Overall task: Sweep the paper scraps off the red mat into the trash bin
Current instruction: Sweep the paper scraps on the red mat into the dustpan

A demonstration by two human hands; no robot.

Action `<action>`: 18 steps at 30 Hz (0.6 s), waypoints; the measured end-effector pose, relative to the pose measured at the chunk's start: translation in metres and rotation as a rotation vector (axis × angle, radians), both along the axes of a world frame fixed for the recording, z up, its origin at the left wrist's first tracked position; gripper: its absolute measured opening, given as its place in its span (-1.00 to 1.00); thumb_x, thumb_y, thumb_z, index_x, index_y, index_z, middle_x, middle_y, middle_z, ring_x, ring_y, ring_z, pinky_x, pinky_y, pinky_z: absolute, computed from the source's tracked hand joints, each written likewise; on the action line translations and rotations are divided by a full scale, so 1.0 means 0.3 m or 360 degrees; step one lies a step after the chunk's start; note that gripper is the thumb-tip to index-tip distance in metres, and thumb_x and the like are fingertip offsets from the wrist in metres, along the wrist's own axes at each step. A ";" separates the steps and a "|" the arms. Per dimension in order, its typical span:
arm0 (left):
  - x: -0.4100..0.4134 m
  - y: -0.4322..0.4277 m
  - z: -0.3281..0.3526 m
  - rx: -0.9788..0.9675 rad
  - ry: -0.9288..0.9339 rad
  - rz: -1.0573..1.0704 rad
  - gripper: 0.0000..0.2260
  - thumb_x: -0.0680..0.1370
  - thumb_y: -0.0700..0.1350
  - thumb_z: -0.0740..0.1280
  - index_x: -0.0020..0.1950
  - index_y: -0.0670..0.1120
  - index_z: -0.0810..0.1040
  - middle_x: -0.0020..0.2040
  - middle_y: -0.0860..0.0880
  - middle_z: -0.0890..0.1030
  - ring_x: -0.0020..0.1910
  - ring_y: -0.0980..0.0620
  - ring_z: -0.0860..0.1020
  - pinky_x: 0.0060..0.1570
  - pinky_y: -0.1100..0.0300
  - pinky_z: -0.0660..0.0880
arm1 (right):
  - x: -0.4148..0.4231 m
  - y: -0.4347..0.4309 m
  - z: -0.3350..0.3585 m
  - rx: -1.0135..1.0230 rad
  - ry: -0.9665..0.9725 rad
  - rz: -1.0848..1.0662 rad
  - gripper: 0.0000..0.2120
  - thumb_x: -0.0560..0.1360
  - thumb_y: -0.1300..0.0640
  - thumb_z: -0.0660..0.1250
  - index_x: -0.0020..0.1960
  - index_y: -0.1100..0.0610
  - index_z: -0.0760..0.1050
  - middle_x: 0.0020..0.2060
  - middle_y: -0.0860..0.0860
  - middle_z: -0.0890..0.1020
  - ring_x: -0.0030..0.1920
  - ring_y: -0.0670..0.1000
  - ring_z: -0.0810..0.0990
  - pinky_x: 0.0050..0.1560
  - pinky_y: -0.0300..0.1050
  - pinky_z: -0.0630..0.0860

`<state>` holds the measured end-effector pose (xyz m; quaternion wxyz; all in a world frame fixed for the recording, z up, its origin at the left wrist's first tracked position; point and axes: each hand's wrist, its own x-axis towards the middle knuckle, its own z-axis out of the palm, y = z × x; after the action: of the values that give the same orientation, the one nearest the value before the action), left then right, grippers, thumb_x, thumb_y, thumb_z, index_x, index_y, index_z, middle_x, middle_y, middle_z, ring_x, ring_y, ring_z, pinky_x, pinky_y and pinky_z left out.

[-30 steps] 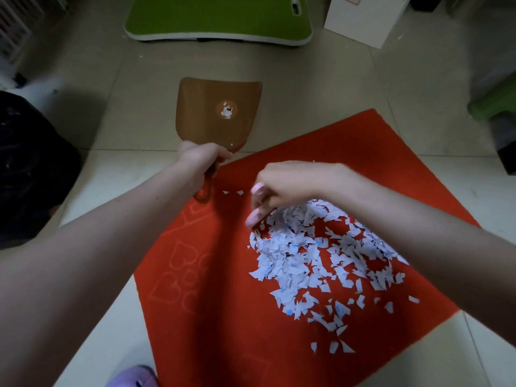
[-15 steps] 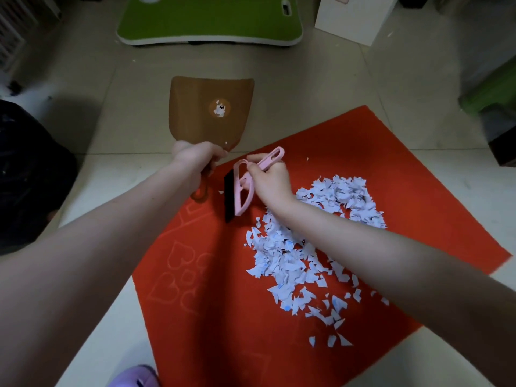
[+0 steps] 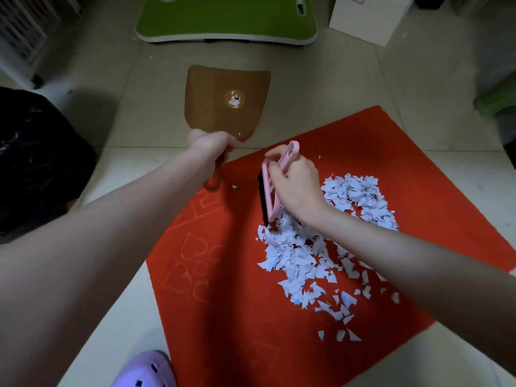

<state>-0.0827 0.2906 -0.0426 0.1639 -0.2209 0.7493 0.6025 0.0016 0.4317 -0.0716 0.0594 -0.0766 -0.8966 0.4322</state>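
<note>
Red mat (image 3: pixel 223 303) has paper scraps (image 3: pixel 293 258) heaped on its right half. Brown dustpan (image 3: pixel 223 107) is just past the far edge, left hand (image 3: pixel 212 143) gripping its handle. Pink brush (image 3: pixel 269 191) is at the pile, right hand (image 3: pixel 298 182) wrapped round it.

We're looking down on a floor (image 3: pixel 145 107) of large pale beige tiles, faintly glossy, with thin grout lines crossing it. Up at the far edge we've got a low green board (image 3: pixel 223 18) with a white rim, lying flat on the tiles, a small dark slot near its right corner. Just right of it sits a white box (image 3: pixel 368 18), turned at an angle. Far left, we catch a white slatted rack (image 3: pixel 19 32), partly cut off. On the right edge there's something green (image 3: pixel 497 101), too blurred to name. The light is dim and soft, and a broad shadow pools on the left tiles.
</note>
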 end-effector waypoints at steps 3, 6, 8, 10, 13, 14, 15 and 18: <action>0.006 0.007 -0.002 -0.0030 -0.0025 -0.0016 -0.75 0.36 -0.33 0.45 -0.33 -0.13 0.39 -0.43 -0.06 0.44 -0.53 0.06 0.34 -0.54 0.31 0.27 | -0.009 -0.042 0.026 -0.0037 0.0032 0.0032 -0.82 0.52 0.14 0.22 0.00 0.06 0.59 -0.14 0.00 0.68 -0.07 0.04 0.64 0.01 -0.09 0.51; 0.015 0.015 -0.001 -0.0069 -0.0049 -0.0008 -0.74 0.36 -0.31 0.45 -0.34 -0.13 0.37 -0.44 -0.08 0.41 -0.52 0.02 0.34 -0.49 0.31 0.27 | -0.058 -0.125 -0.039 -0.0342 -0.0122 -0.0040 -0.82 0.49 0.19 0.25 -0.01 0.15 0.62 -0.14 0.07 0.69 -0.05 0.08 0.64 0.00 -0.11 0.52; 0.016 0.013 -0.002 -0.0069 -0.0051 0.0002 -0.73 0.36 -0.31 0.45 -0.34 -0.13 0.36 -0.43 -0.08 0.42 -0.51 0.02 0.35 -0.46 0.27 0.29 | -0.078 -0.163 -0.099 -0.0544 -0.0283 -0.0111 -0.73 0.42 0.15 0.22 0.00 0.21 0.62 -0.18 0.08 0.66 -0.08 0.07 0.63 -0.10 -0.17 0.48; 0.016 0.009 -0.001 -0.0061 -0.0038 -0.0010 -0.74 0.37 -0.32 0.44 -0.33 -0.13 0.38 -0.41 -0.07 0.44 -0.50 0.04 0.35 -0.45 0.25 0.30 | -0.078 -0.168 -0.144 -0.0556 -0.0364 -0.0172 -0.73 0.44 0.18 0.21 0.04 0.20 0.62 -0.13 0.12 0.67 -0.05 0.11 0.64 -0.06 -0.12 0.52; 0.012 -0.002 -0.003 -0.0038 -0.0002 -0.0017 -0.75 0.37 -0.34 0.44 -0.33 -0.14 0.39 -0.42 -0.07 0.44 -0.53 0.05 0.35 -0.49 0.25 0.30 | -0.066 -0.110 -0.157 -0.0499 -0.0333 -0.0342 -0.78 0.50 0.24 0.20 0.03 0.14 0.61 -0.13 0.14 0.69 -0.08 0.14 0.67 0.00 0.02 0.59; 0.009 -0.007 -0.006 -0.0036 0.0002 -0.0018 -0.75 0.37 -0.34 0.44 -0.33 -0.14 0.39 -0.42 -0.07 0.45 -0.53 0.05 0.35 -0.49 0.25 0.30 | -0.058 -0.080 -0.145 -0.0476 -0.0299 -0.0392 -0.78 0.51 0.22 0.20 0.01 0.10 0.61 -0.17 0.11 0.69 -0.13 0.12 0.68 -0.03 0.07 0.60; 0.007 -0.007 -0.006 -0.0033 -0.0001 -0.0026 -0.75 0.36 -0.34 0.45 -0.33 -0.14 0.40 -0.42 -0.07 0.45 -0.53 0.06 0.35 -0.50 0.26 0.30 | -0.047 -0.043 -0.133 -0.0465 -0.0260 -0.0424 -0.80 0.51 0.19 0.20 -0.02 0.05 0.60 -0.21 0.07 0.68 -0.20 0.08 0.67 -0.09 0.09 0.61; -0.001 -0.007 -0.005 0.0001 -0.0006 -0.0031 -0.76 0.37 -0.35 0.44 -0.31 -0.14 0.40 -0.42 -0.06 0.46 -0.55 0.08 0.35 -0.54 0.30 0.29 | -0.002 0.038 -0.078 -0.0449 -0.0101 -0.0364 -0.85 0.54 0.22 0.20 -0.10 0.04 0.52 -0.28 -0.01 0.61 -0.35 -0.11 0.59 -0.33 -0.15 0.53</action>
<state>-0.0829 0.2884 -0.0440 0.1712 -0.2145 0.7509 0.6007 0.0010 0.4432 -0.0950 0.0685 -0.1991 -0.8139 0.5416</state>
